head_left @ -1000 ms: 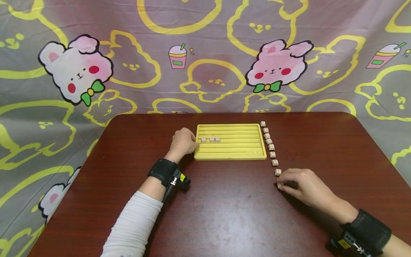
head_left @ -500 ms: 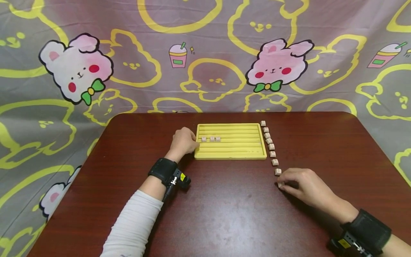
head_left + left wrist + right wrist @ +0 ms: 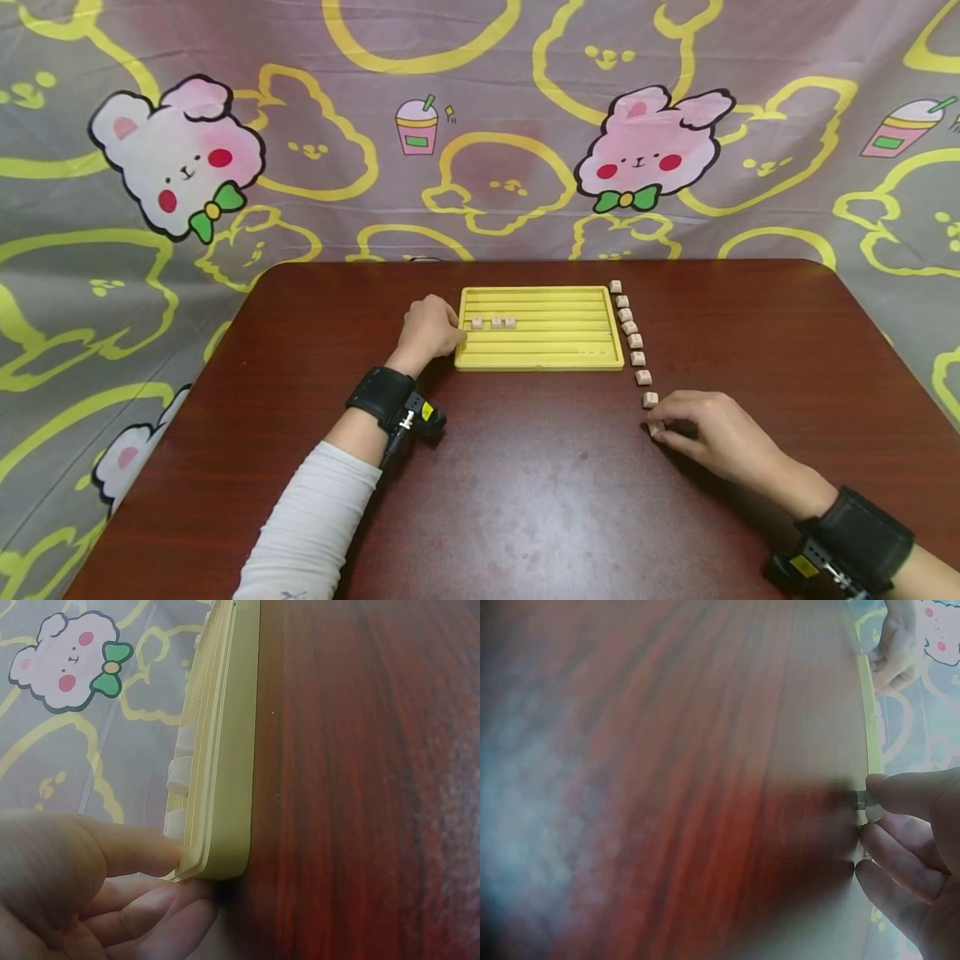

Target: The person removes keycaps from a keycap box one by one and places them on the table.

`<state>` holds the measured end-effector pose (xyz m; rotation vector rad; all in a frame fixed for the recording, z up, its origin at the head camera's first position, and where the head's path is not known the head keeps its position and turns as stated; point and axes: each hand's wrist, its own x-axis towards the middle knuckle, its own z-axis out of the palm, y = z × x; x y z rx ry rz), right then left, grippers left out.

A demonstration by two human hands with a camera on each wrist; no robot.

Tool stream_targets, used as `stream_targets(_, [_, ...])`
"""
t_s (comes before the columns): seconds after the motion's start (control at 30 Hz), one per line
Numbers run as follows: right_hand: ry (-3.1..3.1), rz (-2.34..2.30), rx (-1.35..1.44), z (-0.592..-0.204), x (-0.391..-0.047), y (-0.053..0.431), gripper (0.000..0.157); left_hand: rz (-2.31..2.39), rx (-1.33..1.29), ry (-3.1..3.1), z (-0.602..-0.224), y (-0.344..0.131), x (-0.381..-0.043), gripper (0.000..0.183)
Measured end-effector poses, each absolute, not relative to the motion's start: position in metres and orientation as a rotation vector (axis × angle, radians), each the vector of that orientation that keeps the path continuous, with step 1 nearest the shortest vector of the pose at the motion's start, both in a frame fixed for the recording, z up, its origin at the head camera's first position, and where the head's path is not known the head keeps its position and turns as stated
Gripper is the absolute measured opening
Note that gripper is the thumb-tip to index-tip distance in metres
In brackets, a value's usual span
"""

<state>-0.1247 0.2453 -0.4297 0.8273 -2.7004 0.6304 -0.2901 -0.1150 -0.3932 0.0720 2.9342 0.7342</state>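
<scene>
A yellow ridged tray (image 3: pixel 562 342) lies on the table, with three small off-white keycaps (image 3: pixel 496 322) in one of its grooves toward the left. My left hand (image 3: pixel 429 332) grips the tray's left edge, and the thumb (image 3: pixel 142 851) presses on the rim in the left wrist view. Off the tray's near right corner, my right hand (image 3: pixel 712 429) pinches another keycap (image 3: pixel 656 428) between thumb and fingertips, low at the table top. Just beyond those fingertips sits the nearest keycap (image 3: pixel 650 400) of a loose row. The marks on the keycaps are too small to read.
Several keycaps (image 3: pixel 635 341) form a slanting line along the tray's right side, running to near the far edge of the dark red-brown table (image 3: pixel 495 475). A patterned cloth (image 3: pixel 502 108) hangs behind the table. Both wrists wear black straps with cameras.
</scene>
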Motion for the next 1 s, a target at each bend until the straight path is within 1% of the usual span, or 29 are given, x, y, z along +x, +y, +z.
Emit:
stream_targets(0.7, [-2.672,0.645,0.833,-0.4289,-0.1211,0.2451,0.025,0.740,0.066,2.901,-0.3933,-0.1165,-0.2893,0.011])
stream_targets(1.0, [-2.682,0.632,0.834,-0.4219,-0.1200,0.2455,0.024,0.745,0.062,2.903,-0.3934,-0.1164,-0.2886,0.010])
